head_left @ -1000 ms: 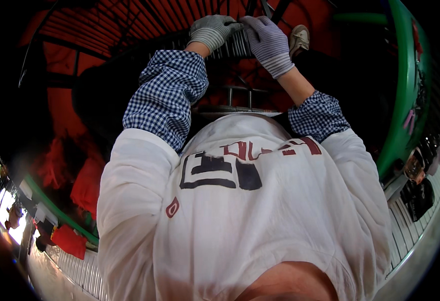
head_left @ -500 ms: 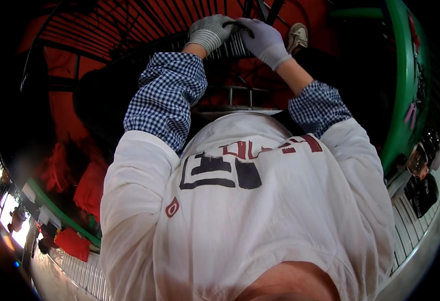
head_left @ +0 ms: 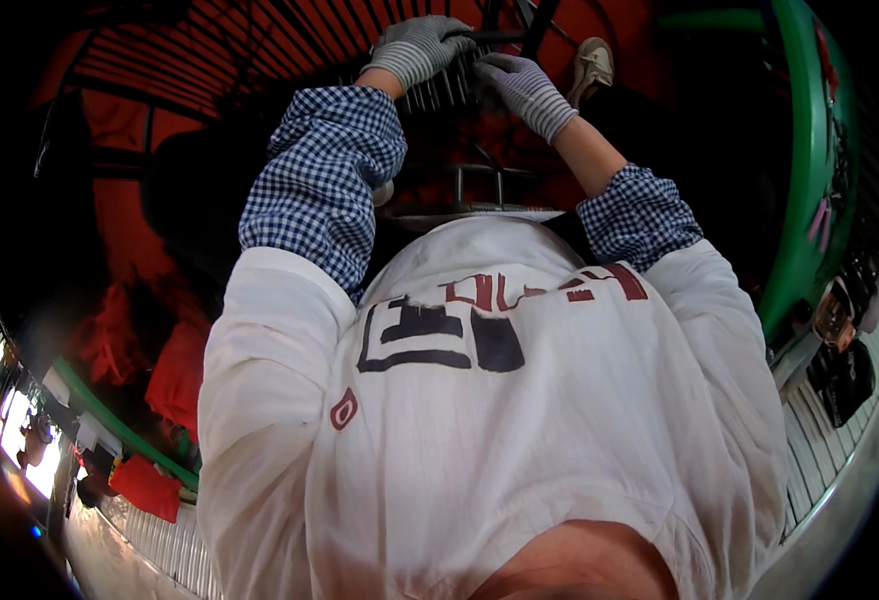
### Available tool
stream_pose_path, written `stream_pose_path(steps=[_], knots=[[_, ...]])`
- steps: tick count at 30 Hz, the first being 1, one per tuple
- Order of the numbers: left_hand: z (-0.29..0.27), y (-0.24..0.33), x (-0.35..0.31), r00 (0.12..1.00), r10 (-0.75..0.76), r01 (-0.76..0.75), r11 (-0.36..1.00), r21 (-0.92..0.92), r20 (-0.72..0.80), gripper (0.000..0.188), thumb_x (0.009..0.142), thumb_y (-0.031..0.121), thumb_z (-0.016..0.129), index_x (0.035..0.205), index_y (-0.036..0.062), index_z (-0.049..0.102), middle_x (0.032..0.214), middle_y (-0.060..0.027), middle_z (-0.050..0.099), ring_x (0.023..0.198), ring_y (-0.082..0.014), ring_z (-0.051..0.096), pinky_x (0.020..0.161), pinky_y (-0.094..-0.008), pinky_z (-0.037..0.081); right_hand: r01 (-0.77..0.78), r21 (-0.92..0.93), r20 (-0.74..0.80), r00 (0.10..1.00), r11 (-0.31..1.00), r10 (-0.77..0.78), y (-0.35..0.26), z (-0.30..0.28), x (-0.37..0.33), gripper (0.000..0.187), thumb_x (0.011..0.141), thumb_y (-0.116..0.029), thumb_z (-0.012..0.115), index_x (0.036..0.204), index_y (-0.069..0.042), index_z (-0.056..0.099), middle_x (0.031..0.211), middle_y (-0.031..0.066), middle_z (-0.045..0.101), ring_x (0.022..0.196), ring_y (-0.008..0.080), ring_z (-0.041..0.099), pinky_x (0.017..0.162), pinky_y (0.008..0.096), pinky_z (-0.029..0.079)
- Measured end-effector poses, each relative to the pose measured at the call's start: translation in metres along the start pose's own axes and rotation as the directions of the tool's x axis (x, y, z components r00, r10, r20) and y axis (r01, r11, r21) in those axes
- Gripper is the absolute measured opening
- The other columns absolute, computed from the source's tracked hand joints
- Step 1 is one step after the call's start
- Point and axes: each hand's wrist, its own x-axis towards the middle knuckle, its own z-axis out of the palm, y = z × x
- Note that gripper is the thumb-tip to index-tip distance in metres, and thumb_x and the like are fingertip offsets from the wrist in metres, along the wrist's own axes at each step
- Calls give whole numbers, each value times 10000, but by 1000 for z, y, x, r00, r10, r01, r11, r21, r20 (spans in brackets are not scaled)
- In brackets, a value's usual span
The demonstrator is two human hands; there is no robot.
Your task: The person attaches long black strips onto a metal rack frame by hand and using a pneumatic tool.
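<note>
Gloves [head_left: 534, 100] with thin stripes cover both hands in my head view, and the hands meet near the upper edge, over a rack [head_left: 139, 95] of thin dark bars that fans out to the left. I see the left hand [head_left: 417, 48] from the back, its fingers bent and lying close together, their tips by the near end of a short dark bar [head_left: 502, 38]; I cannot tell whether they pinch it. The right hand [head_left: 527, 90] sits just beside and a little lower, its fingers bunched and pointing left toward the gap between the hands; whether they grip anything I cannot make out, since that spot is dark. Close-set bars [head_left: 444, 92] with a paler glint run under the left hand and in front of the right fingertips. Checked sleeve covers [head_left: 324, 185] wrap both forearms below bare wrists, over a white shirt [head_left: 599, 420]. Beyond the right hand I have a pale shoe [head_left: 593, 65] near it on the red floor [head_left: 124, 215], and a green curved frame [head_left: 804, 130] well apart on the right. Red cloth [head_left: 174, 375] hangs at lower left.
</note>
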Motion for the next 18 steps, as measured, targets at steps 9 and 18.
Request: stream_pose_path(steps=[9,18], knots=[[6,-11,7,1000,4,-4,1000,15,16,422,971,519,547,1296,274,656,1180,7,717,1034,-199,690,924,-378,553,-91,14,62,994,996,90,12,15,23,526,996,-361,611,1387,-21,523,977,106,718,796,176,699,678,304,570],[-4,4,-6,997,-38,40,999,21,-74,419,930,570,583,1212,288,712,1146,27,732,986,-168,707,877,-367,575,71,-291,-92,991,954,-101,15,24,8,503,960,-390,634,1314,-34,622,1244,192,670,1163,325,640,1010,361,496]])
